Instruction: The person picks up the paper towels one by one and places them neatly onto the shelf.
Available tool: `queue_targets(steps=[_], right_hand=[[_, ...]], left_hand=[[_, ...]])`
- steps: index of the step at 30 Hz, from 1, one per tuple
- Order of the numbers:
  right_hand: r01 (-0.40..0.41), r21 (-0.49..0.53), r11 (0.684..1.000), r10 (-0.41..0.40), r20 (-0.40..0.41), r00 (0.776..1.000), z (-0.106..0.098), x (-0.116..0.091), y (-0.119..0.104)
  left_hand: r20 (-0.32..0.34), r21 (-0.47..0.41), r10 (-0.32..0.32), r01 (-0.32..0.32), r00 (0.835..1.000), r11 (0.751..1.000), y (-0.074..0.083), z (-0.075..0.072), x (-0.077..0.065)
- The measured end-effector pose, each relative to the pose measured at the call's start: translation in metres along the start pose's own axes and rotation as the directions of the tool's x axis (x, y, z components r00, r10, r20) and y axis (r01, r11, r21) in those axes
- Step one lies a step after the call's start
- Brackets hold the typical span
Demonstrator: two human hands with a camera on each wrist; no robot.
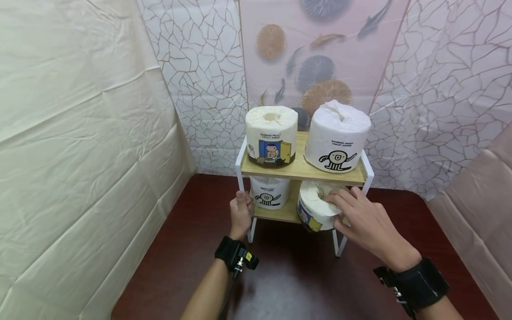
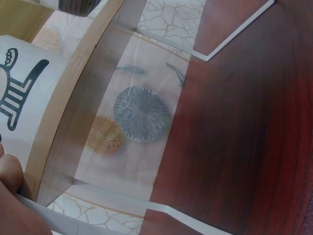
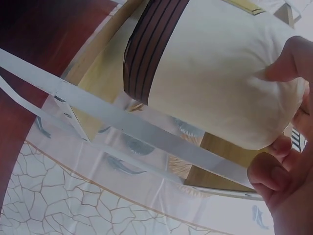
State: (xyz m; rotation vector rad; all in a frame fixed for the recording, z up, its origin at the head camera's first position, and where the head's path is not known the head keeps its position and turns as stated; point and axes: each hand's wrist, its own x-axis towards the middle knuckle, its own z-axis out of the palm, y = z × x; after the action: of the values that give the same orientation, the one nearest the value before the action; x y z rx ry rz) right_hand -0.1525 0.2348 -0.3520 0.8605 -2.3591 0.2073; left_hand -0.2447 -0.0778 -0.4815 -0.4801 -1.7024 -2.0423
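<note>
A small two-tier shelf with wooden boards (image 1: 276,215) and a white metal frame (image 1: 239,166) stands ahead. My left hand (image 1: 241,213) grips the frame's left side at the lower board; the left wrist view shows part of this hand (image 2: 19,205) beside the board edge. With thumb and fingers, my right hand (image 1: 364,218) pinches a cream wrapped toilet paper roll (image 1: 314,204) at its upper right edge. That roll tilts and overhangs the lower board's front right. In the right wrist view, the thumb presses into the roll's wrapper (image 3: 210,73).
On the upper board stand a cream toilet paper roll (image 1: 272,133) at left and a white one (image 1: 338,135) at right. Another white roll (image 1: 270,193) sits on the lower board's left. A dark red table (image 1: 192,249) bears the shelf; patterned cloth (image 1: 200,89) hangs behind.
</note>
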Motion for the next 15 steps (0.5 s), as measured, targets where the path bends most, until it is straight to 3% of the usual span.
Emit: queue_targets(steps=[15], right_hand=[[-0.053, -0.11, 0.992, 0.048, -0.048, 0.998, 0.011, 0.007, -0.006]], left_hand=[[-0.004, 0.003, -0.003, 0.003, 1.0, 1.0, 0.002, 0.002, 0.0]])
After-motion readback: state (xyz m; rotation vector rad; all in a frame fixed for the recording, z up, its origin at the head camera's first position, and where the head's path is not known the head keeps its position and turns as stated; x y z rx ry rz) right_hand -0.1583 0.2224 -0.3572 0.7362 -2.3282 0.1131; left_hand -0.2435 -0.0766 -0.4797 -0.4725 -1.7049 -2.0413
